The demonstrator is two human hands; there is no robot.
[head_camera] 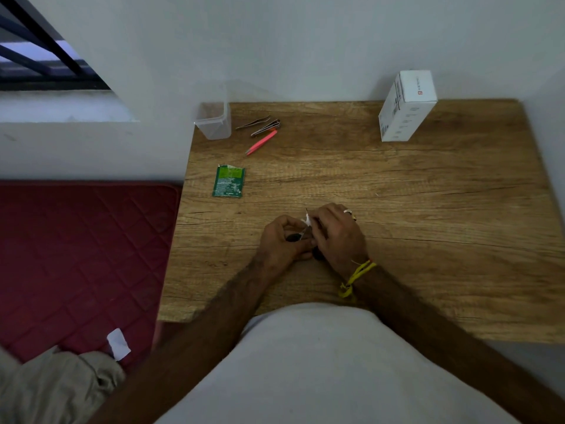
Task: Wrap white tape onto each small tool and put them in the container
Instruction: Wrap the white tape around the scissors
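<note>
My left hand (282, 243) and my right hand (337, 234) meet over the middle of the wooden table (397, 209). Between them is a small dark-handled tool (296, 238) with a thin metal tip. My left hand grips its handle. My right hand pinches a bit of white tape (308, 220) at the tool's upper end. A clear plastic container (215, 122) stands at the table's far left corner. Beside it lie two metal tweezers (263, 123) and a pink tweezer (262, 142).
A green sachet (229, 181) lies left of centre on the table. A white box (405, 107) stands at the far right against the wall. A red quilted mattress (76, 255) lies left of the table, with a window above it.
</note>
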